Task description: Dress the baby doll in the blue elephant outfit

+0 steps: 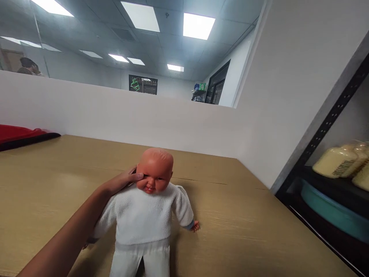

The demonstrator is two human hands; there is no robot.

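Note:
A baby doll (143, 219) in a white fleece top and white trousers lies on its back on the brown tabletop, head toward the far wall. My left hand (127, 181) reaches in from the lower left and grips the side of the doll's head. Its thumb presses on the cheek by the eye, while the other fingers go behind the head, mostly hidden. The doll's arms spread out to both sides, and its lower legs run past the bottom edge of the picture. My right hand is out of the picture.
A low white wall (138, 111) with a glass pane above it bounds the table's far side. Something red with a black edge (23, 134) sits at the far left. On the right, a dark metal shelf holds yellowish plastic-wrapped packs (337, 159) and a teal basin (331, 207). A person (29, 66) shows in the glass.

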